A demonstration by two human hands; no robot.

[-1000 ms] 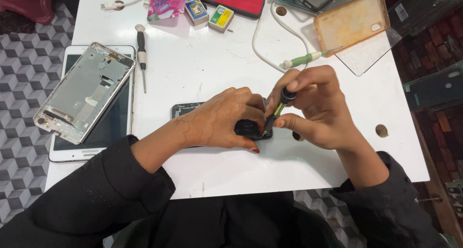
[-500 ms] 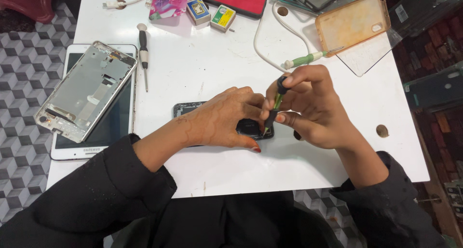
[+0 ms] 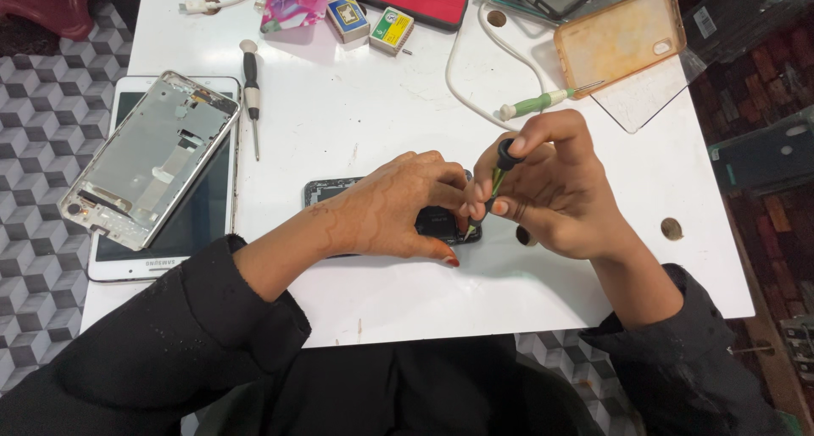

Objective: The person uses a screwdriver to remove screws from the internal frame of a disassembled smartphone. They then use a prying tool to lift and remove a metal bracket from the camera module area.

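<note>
A dark opened phone [image 3: 326, 190] lies flat on the white table [image 3: 381, 105]. My left hand [image 3: 398, 207] rests palm down over its middle and holds it in place; most of the phone is hidden under it. My right hand [image 3: 551, 190] grips a small green-shafted screwdriver with a black cap [image 3: 496, 182]. The tool stands nearly upright, with its tip on the phone's right end next to my left fingertips.
A white tablet [image 3: 182, 224] with a bare metal phone frame [image 3: 148, 161] on it sits at the left edge. A black-handled screwdriver [image 3: 251, 93], a green screwdriver [image 3: 538, 104], a white cable [image 3: 462, 72], an orange phone case [image 3: 619, 38] and small boxes [image 3: 373, 21] lie farther back.
My right hand has raised the screwdriver from a low tilt to nearly upright over the phone's right end. My left hand has stayed on the phone.
</note>
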